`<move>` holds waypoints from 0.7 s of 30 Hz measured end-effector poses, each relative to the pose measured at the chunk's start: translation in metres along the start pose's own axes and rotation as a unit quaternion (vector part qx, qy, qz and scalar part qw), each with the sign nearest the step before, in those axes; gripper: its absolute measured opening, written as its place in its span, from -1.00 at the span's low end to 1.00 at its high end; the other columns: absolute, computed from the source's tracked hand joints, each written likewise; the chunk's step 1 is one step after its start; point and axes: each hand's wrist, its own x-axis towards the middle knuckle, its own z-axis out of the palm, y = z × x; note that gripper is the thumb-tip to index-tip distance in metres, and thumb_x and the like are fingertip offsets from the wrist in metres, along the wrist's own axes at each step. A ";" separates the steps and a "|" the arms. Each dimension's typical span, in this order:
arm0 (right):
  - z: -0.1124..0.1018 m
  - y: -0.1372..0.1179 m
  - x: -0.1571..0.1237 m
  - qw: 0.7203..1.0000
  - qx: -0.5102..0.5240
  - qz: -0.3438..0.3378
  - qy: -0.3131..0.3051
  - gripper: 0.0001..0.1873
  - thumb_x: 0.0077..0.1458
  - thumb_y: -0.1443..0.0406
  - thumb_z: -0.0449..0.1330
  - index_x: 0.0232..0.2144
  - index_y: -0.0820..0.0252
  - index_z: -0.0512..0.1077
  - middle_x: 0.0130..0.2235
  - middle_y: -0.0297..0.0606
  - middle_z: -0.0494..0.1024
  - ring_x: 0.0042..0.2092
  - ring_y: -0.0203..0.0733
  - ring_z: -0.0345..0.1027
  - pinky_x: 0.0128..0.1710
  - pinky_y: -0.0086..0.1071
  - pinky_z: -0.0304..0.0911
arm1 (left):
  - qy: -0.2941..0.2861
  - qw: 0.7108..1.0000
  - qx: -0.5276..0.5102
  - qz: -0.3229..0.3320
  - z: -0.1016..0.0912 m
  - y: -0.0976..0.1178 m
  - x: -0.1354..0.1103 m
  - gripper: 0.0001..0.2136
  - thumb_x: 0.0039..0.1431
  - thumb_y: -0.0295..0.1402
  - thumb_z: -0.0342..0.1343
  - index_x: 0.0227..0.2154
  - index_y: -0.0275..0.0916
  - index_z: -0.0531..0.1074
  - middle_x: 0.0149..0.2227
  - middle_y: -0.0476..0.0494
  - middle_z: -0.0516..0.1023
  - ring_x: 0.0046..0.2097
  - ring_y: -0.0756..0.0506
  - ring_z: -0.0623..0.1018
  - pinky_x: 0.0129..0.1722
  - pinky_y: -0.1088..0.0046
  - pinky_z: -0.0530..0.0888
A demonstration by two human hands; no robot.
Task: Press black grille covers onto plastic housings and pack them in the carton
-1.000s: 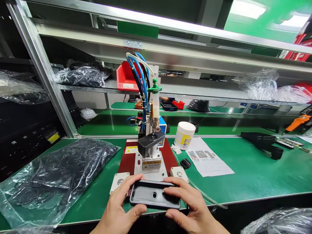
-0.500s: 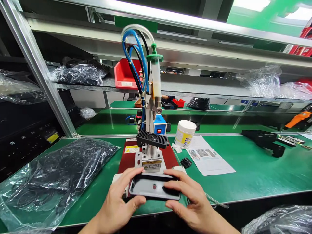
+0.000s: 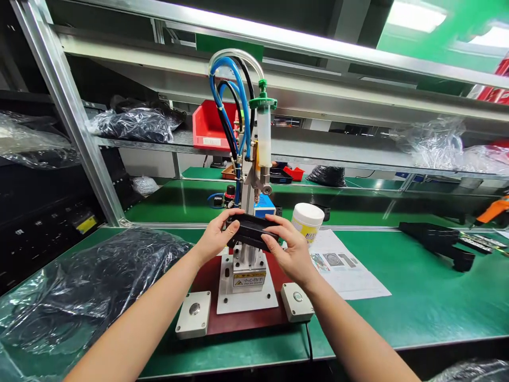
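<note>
Left hand [image 3: 217, 237] curled around the 9 o'clock end of black cover [image 3: 251, 231], fingers over the far edge, thumb on the near side. Right hand [image 3: 289, 249] clamped on the 3 o'clock end, fingertips on the upper face. Cover held atop metal fixture [image 3: 245, 268], directly below dispenser syringe [image 3: 264, 139] at 12 o'clock. On red base plate [image 3: 246, 322]: left button box [image 3: 194, 313] at 7 o'clock, right button box [image 3: 296, 300] at 5 o'clock. White jar [image 3: 308, 218] just beside right hand at 2 o'clock. Printed sheet [image 3: 350, 273] at 4 o'clock. Bag of black rings [image 3: 79, 286] at 8 o'clock on green tabletop [image 3: 417, 302].
</note>
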 end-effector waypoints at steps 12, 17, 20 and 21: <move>0.024 0.005 -0.009 0.995 -0.015 -0.027 0.090 -0.90 0.22 0.35 0.10 -0.34 0.14 0.41 -0.03 -0.07 0.52 -0.01 -0.04 0.43 -0.05 -0.12 0.37 | 0.195 0.981 -0.020 0.002 0.037 0.000 0.002 -0.68 0.19 -0.14 -0.03 -0.35 -0.25 0.53 -0.44 -0.05 0.47 -0.40 -0.05 0.37 -0.40 0.46 0.29; 0.032 0.014 -0.013 0.993 0.001 -0.040 0.109 -0.89 0.22 0.40 0.08 -0.31 0.13 0.38 -0.02 -0.08 0.49 -0.03 -0.04 0.43 -0.08 -0.08 0.39 | 0.215 0.975 0.021 0.053 0.039 -0.005 0.000 -0.72 0.24 -0.24 -0.07 -0.32 -0.23 0.53 -0.35 -0.07 0.54 -0.31 -0.07 0.46 -0.29 0.44 0.36; 0.032 0.015 -0.016 0.993 0.001 -0.047 0.104 -0.89 0.22 0.40 0.08 -0.26 0.12 0.38 -0.01 -0.06 0.48 -0.02 -0.02 0.43 -0.07 -0.04 0.39 | 0.223 0.972 0.033 0.061 0.039 -0.006 -0.002 -0.72 0.23 -0.26 -0.07 -0.31 -0.23 0.54 -0.32 -0.08 0.56 -0.27 -0.09 0.49 -0.25 0.43 0.38; 0.032 0.016 -0.016 0.993 -0.002 -0.049 0.104 -0.89 0.22 0.40 0.08 -0.25 0.11 0.38 -0.01 -0.06 0.47 -0.02 -0.02 0.43 -0.07 -0.02 0.40 | 0.224 0.972 0.037 0.058 0.039 -0.007 -0.002 -0.71 0.22 -0.25 -0.07 -0.31 -0.23 0.54 -0.32 -0.09 0.57 -0.27 -0.09 0.49 -0.26 0.42 0.38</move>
